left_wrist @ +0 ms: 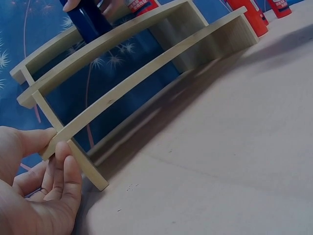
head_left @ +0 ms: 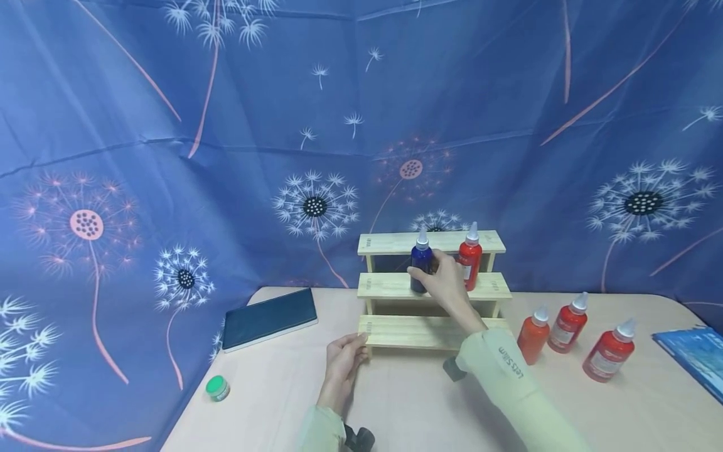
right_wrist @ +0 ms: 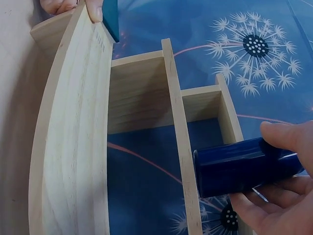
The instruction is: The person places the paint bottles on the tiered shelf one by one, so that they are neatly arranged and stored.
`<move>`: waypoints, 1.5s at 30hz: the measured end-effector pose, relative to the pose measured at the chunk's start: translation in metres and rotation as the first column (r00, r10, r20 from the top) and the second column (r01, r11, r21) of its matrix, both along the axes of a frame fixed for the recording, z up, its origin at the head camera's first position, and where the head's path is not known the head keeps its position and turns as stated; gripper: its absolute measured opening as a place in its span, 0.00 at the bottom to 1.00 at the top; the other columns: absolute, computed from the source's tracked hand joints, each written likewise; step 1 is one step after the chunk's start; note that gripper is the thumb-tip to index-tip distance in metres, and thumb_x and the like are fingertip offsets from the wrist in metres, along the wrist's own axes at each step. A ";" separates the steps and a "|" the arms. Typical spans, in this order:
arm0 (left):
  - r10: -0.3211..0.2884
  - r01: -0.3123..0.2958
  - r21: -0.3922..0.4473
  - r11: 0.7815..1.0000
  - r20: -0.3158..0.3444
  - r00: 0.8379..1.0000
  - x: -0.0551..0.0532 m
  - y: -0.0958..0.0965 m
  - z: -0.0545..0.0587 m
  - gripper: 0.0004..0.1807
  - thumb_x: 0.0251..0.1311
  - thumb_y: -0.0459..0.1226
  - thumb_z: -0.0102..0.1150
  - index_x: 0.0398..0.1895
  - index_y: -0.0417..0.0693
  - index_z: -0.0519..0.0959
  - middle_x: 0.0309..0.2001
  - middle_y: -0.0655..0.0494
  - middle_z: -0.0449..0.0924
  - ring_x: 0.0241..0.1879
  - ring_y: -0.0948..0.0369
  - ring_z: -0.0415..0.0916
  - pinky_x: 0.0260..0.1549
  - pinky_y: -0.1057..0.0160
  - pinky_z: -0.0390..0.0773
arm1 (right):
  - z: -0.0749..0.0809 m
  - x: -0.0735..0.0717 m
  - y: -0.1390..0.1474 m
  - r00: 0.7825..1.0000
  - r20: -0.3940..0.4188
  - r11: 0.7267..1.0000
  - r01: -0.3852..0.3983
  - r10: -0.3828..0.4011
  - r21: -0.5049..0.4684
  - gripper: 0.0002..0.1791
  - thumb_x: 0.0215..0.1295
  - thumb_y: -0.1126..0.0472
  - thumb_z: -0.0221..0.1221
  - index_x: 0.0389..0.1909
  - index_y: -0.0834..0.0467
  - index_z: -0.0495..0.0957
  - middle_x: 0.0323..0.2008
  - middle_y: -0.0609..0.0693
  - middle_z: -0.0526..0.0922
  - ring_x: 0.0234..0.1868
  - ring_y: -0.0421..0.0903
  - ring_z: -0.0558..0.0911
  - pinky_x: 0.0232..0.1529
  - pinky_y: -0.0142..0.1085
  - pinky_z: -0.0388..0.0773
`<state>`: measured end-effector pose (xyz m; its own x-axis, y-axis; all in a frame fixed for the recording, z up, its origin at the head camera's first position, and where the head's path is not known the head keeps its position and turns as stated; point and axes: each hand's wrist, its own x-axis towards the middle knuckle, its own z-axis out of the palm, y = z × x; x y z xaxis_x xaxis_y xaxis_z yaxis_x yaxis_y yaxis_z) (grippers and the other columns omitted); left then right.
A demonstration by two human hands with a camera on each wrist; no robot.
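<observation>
A three-step wooden shelf (head_left: 407,331) stands on the table. My right hand (head_left: 446,282) grips a dark blue squeeze bottle (head_left: 420,258) with a pale pointed cap, upright at the middle step. In the right wrist view the blue bottle (right_wrist: 234,169) has its base at that step's edge; I cannot tell whether it bears on the board. To its right, a red bottle (head_left: 470,257) stands on the middle step. My left hand (head_left: 343,364) pinches the left end of the lowest step, thumb on top and fingers beneath, as the left wrist view shows at the board's corner (left_wrist: 63,132).
Right of the shelf stand an orange-red bottle (head_left: 533,339) and two red bottles (head_left: 567,326), (head_left: 610,355). A blue book (head_left: 695,358) lies at the far right. On the left are a dark notebook (head_left: 270,319) and a small green-lidded jar (head_left: 217,388). A blue dandelion-print cloth (head_left: 237,188) hangs behind.
</observation>
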<state>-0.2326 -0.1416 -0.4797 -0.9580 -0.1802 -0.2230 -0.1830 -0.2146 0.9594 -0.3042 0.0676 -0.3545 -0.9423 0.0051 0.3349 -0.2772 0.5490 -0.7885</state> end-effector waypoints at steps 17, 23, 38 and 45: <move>-0.014 0.014 0.023 1.000 -0.015 1.000 0.002 0.010 0.006 0.21 0.61 0.35 0.62 0.52 0.26 0.75 0.30 0.55 0.80 0.26 0.68 0.77 0.31 0.73 0.82 | 0.000 0.005 0.010 0.999 0.038 1.000 -0.003 0.004 -0.025 0.33 0.61 0.53 0.66 0.61 0.68 0.69 0.52 0.67 0.80 0.55 0.61 0.79 0.57 0.53 0.76; 0.021 -0.021 0.030 0.999 -0.005 1.000 0.009 0.002 0.001 0.21 0.62 0.35 0.61 0.53 0.26 0.74 0.28 0.56 0.80 0.25 0.69 0.77 0.29 0.75 0.82 | -0.004 0.015 -0.002 0.998 0.058 0.999 -0.039 0.041 -0.035 0.42 0.61 0.53 0.67 0.69 0.67 0.60 0.60 0.68 0.73 0.60 0.62 0.75 0.59 0.54 0.75; 0.009 -0.009 0.030 1.000 0.002 1.000 0.008 -0.001 -0.002 0.23 0.63 0.34 0.61 0.54 0.24 0.72 0.28 0.57 0.79 0.26 0.69 0.76 0.29 0.75 0.81 | -0.023 0.062 0.007 1.000 0.023 0.994 -0.012 0.014 -0.112 0.43 0.59 0.56 0.69 0.70 0.66 0.58 0.67 0.65 0.67 0.66 0.62 0.69 0.65 0.52 0.70; 0.004 -0.004 0.014 1.000 0.003 1.000 0.004 -0.001 0.000 0.22 0.63 0.34 0.60 0.54 0.25 0.72 0.28 0.56 0.79 0.26 0.68 0.76 0.29 0.75 0.81 | -0.031 0.085 0.026 1.000 -0.005 0.980 0.004 -0.005 -0.199 0.39 0.58 0.60 0.70 0.68 0.63 0.64 0.62 0.63 0.73 0.64 0.57 0.73 0.64 0.46 0.72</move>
